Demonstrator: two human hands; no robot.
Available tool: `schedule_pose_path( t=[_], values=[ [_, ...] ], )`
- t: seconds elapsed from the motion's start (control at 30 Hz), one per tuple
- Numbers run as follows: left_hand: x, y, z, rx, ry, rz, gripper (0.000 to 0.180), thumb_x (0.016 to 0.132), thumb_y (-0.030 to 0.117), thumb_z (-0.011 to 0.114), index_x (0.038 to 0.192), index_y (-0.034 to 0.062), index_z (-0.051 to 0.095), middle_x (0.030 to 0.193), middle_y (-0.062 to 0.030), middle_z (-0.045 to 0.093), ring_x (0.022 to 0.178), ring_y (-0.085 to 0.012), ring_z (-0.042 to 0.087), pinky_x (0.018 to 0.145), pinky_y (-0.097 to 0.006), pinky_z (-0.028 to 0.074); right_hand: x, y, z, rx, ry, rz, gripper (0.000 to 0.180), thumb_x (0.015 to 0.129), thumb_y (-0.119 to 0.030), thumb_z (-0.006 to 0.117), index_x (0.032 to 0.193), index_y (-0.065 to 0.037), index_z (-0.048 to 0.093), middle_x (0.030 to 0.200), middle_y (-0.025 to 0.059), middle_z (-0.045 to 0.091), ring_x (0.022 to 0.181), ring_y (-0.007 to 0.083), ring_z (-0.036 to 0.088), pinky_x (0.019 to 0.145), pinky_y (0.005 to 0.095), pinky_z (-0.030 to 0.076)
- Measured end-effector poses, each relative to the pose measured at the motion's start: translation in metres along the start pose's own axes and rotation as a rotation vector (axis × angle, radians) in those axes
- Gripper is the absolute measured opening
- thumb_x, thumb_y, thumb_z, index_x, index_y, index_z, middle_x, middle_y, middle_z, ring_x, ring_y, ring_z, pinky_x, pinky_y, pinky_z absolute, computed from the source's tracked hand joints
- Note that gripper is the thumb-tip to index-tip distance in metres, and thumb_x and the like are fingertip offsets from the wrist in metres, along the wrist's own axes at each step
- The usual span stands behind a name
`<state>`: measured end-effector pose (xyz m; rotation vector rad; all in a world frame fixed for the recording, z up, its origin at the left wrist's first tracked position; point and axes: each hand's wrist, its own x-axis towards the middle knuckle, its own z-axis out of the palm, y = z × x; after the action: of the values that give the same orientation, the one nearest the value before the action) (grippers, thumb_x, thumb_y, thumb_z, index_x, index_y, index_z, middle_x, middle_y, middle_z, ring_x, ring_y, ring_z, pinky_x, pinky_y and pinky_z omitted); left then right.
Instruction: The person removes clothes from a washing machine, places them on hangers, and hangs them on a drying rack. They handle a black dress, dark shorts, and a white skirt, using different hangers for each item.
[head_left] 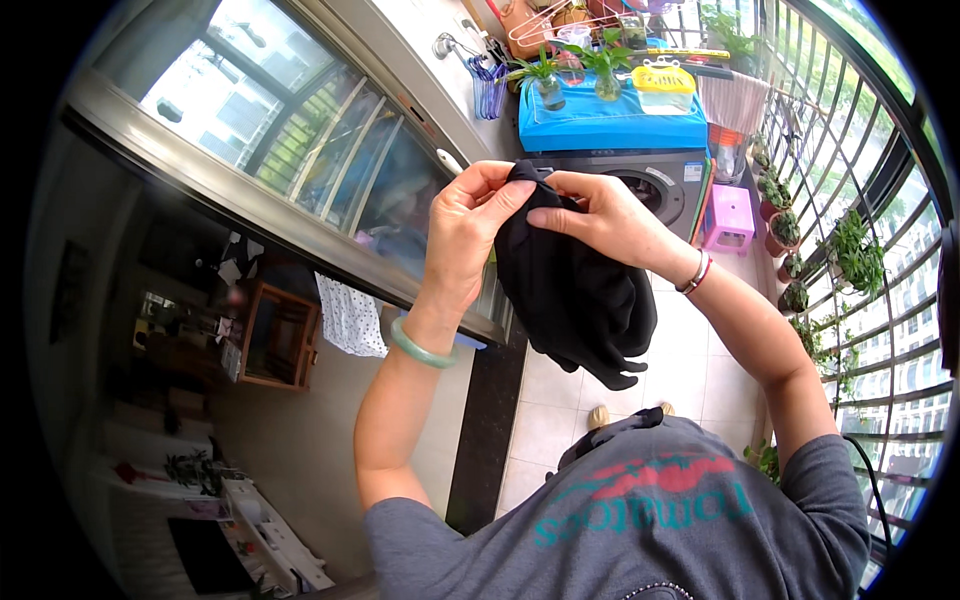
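Home balcony (pixel 685 350) with washing machine (pixel 665 188)

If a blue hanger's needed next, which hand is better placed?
Left, probably. The left hand is nearer the blue hangers in this view; the right hand sits farther right. Both pinch the black cloth, so the right could hold it alone.

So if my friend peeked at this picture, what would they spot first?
Probably the bunched black cloth, held up in the middle by the left hand and right hand. Next might come the bright blue cover on top of the grey front-loading washing machine, up beyond the hands. The pink plastic stool, just right of the machine, stands out too.
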<state>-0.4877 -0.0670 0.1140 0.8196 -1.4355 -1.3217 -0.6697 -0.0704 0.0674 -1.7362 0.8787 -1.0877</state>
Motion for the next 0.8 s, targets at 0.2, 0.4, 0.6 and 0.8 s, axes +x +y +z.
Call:
schedule_pose_path(
  t=[0.2, 0.4, 0.6, 0.8],
  values=[
    [-0.017, 0.002, -0.01, 0.02, -0.138, -0.306, 0.039, 0.089, 0.028, 0.069, 0.115, 0.0014, 0.054, 0.077, -0.0049, 0.056, 0.056, -0.0121, 0.061, 0.04, -0.024, 0.05, -0.003, 0.006, -0.024, 0.635, 0.198, -0.025, 0.025, 0.095, -0.006, 0.054, 0.116, 0.003, 0.063, 0.099, 0.0045, 0.069, 0.091, 0.0083, 0.064, 0.083, 0.0228, 0.052],
    [-0.008, -0.028, -0.017, 0.289, 0.038, -0.168, 0.032, 0.089, 0.025, 0.07, 0.112, 0.0058, 0.06, 0.08, -0.0023, 0.061, 0.063, -0.0078, 0.061, 0.051, -0.022, 0.051, -0.013, -0.003, -0.026, 0.816, 0.021, 0.02, 0.027, 0.094, -0.006, 0.051, 0.117, 0.003, 0.063, 0.107, 0.0083, 0.068, 0.093, 0.0119, 0.067, 0.081, 0.0248, 0.055],
    [0.0, -0.003, -0.026, -0.075, 0.055, -0.077, 0.014, 0.096, 0.022, 0.061, 0.101, 0.0105, 0.066, 0.094, -0.0004, 0.068, 0.083, -0.0121, 0.064, 0.076, -0.031, 0.054, -0.014, 0.01, -0.04, 0.654, 0.081, -0.034, 0.029, 0.097, -0.008, 0.049, 0.121, 0.0, 0.062, 0.114, 0.007, 0.065, 0.102, 0.0111, 0.062, 0.091, 0.0243, 0.049],
    [0.008, 0.01, -0.029, -0.176, 0.148, 0.038, 0.015, 0.1, 0.026, 0.053, 0.104, 0.0134, 0.06, 0.101, -0.0024, 0.066, 0.089, -0.0167, 0.065, 0.08, -0.034, 0.054, -0.022, 0.014, -0.039, 0.302, 0.094, -0.049, 0.029, 0.097, -0.032, 0.057, 0.1, -0.005, 0.069, 0.085, -0.0075, 0.058, 0.074, 0.002, 0.046, 0.063, 0.0197, 0.034]
  ],
)
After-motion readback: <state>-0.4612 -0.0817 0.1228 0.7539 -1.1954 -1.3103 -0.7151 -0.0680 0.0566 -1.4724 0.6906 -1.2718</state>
